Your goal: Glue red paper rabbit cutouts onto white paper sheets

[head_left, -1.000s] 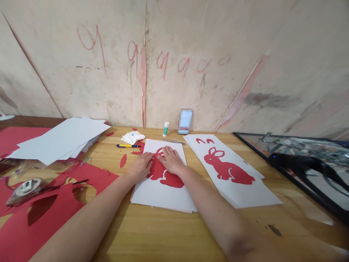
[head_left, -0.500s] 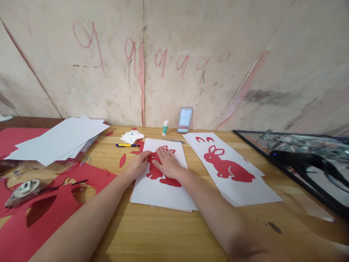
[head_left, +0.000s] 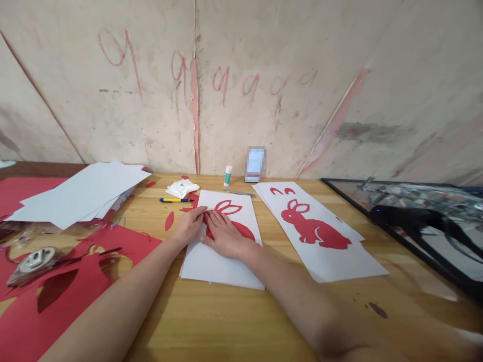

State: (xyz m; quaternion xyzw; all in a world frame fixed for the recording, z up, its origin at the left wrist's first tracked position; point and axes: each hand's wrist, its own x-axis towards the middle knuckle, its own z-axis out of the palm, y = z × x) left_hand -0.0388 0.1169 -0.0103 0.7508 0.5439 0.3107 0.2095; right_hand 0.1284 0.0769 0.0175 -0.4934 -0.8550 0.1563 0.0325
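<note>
A red paper rabbit cutout (head_left: pixel 242 230) lies on a white sheet (head_left: pixel 222 269) in front of me, its ears pointing up and its body partly covered. My right hand (head_left: pixel 223 234) rests flat on the rabbit, fingers stretched out and pointing up and left. My left hand (head_left: pixel 191 223) lies at the sheet's left edge, its fingertips touching the paper near the rabbit's head; the fingers reach forward and grip nothing visible. To the right, a second red rabbit (head_left: pixel 317 229) with two small curved red pieces above it lies on another white sheet (head_left: pixel 328 264).
Behind the sheet stand a glue stick (head_left: pixel 228 176) and a phone (head_left: pixel 255 165) against the wall; tweezers (head_left: pixel 239 193) lie nearby. At left are a yellow pen (head_left: pixel 175 200), crumpled tissue (head_left: pixel 182 188), white sheets (head_left: pixel 83 193), red paper (head_left: pixel 75 317) and a tape measure (head_left: pixel 39 261). A black-framed object (head_left: pixel 422 241) lies right.
My right hand has slid down and left over the rabbit, uncovering its ears and more of its back. My left hand stays almost in place at the sheet's edge.
</note>
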